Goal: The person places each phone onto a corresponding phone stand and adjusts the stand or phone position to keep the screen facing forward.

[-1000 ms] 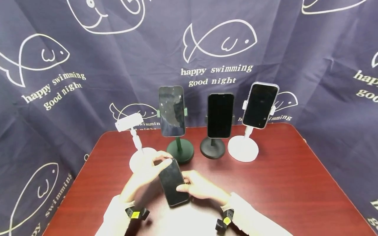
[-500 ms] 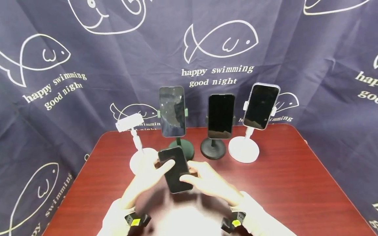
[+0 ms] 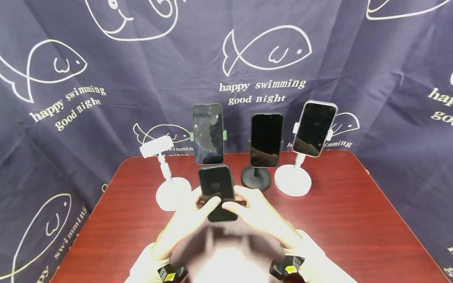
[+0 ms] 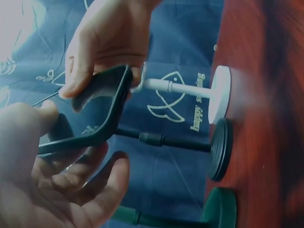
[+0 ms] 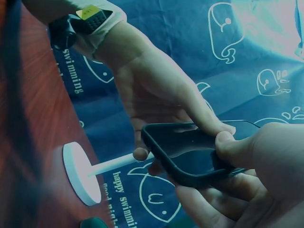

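Observation:
A smartphone in a dark case (image 3: 217,182) is held between both hands, screen toward me and raised off the table. My left hand (image 3: 192,212) grips its left edge, thumb on the lower screen and fingers behind. On the opposite edge my right hand (image 3: 256,210) holds it the same way, thumb tip near the other thumb. In the left wrist view the dark case rim (image 4: 111,114) shows below the thumbs. Behind the held phone, the green stand carries an upright phone (image 3: 208,133); the held phone hides that stand's base in the head view.
To the left is a white phone stand (image 3: 173,194) with a bare, tilted clamp (image 3: 157,146). Further right, a black stand (image 3: 256,179) and a white stand (image 3: 293,181) each carry a phone. A printed curtain (image 3: 177,78) hangs behind the red-brown table (image 3: 339,220).
Both hands have raised the phone from low over the table, moved it slightly right and turned it more upright. The left hand has shifted from its top corner to its lower left edge.

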Motion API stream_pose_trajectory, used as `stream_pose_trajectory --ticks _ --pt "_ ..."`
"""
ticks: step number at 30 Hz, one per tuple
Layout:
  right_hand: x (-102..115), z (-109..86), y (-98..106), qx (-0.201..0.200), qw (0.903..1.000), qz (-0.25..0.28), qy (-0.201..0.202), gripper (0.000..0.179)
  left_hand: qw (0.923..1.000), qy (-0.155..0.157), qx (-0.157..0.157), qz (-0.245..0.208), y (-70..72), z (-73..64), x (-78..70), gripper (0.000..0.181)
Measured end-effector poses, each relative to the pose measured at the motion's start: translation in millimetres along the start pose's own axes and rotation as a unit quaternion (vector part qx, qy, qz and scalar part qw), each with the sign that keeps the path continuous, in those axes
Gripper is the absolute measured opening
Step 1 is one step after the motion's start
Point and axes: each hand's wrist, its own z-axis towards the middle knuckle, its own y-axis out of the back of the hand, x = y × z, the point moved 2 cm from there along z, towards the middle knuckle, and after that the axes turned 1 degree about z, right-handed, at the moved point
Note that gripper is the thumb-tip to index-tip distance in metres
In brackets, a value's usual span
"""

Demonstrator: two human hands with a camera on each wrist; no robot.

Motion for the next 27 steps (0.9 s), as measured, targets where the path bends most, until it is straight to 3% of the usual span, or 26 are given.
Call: stream_pose_trajectory --ticks 2,3,4,7,10,12,15,21,27 --pt "2 0.1 2 -0.016 0.9998 -0.008 0.000 0.020 0.9998 0.004 -0.009 0.019 -0.2 0.2 -5.4 0.025" --pt "3 0.1 3 -0.022 0.9997 -0.012 -0.005 0.020 0.9996 -0.022 -0.010 0.017 -0.3 2.0 4.7 0.026" --pt "4 0.0 4 -0.028 0.9994 -0.015 -0.010 0.019 0.9994 -0.018 -0.018 0.024 -1.3 3.7 12.4 0.027" --pt "6 -0.5 6 -0.044 0.9982 -0.027 -0.030 0.018 0.9976 -0.050 -0.030 0.039 -2.0 10.0 40.8 0.029" --pt "8 -0.5 9 -0.056 0.9969 -0.037 -0.042 0.012 0.9971 -0.051 -0.042 0.038 -1.4 10.4 43.5 0.027" --pt "9 -0.9 10 -0.061 0.9963 -0.039 -0.047 0.011 0.9960 -0.068 -0.049 0.031 -1.1 12.1 48.4 0.025" --pt "12 -3.8 13 -0.070 0.9953 -0.043 -0.052 0.011 0.9948 -0.085 -0.055 0.012 -1.4 13.3 44.3 0.030" --pt "16 -9.7 18 -0.073 0.9958 -0.021 -0.051 0.021 0.9968 -0.057 -0.051 0.024 5.4 9.0 27.5 0.035" --pt "25 -10.9 24 -0.092 0.9952 -0.030 -0.009 0.021 0.9956 -0.058 -0.061 0.041 9.0 9.6 6.8 0.035"
